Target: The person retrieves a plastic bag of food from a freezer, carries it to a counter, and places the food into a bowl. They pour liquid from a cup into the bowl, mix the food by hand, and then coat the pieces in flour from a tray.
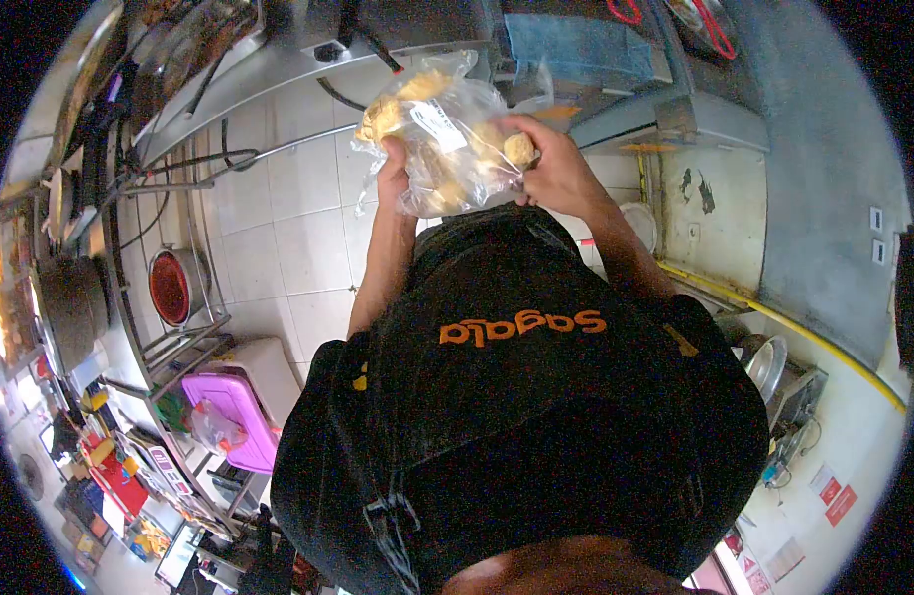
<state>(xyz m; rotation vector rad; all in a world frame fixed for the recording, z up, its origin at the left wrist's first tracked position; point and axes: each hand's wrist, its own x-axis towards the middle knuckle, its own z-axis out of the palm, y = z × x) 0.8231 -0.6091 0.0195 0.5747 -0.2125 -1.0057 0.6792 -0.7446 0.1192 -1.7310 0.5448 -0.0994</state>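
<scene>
Held up in front of my chest is a clear plastic bag point(447, 164) with several pale yellow-brown lumps of food inside and a white printed label point(438, 126) on its face. My left hand point(393, 177) grips the bag's left side, thumb laid up along the plastic. On the other side, my right hand point(556, 174) pinches the bag's edge, its fingers close around one round lump point(518, 150) there. The lower edge of the bag overlaps my dark apron in this view.
A steel counter point(298, 84) runs across the far side, over a tiled floor point(279, 213). Left, a metal rack holds a red-lined pot point(171, 286); below is a tub with a purple lid point(234, 416). A yellow pipe point(804, 332) crosses the right wall.
</scene>
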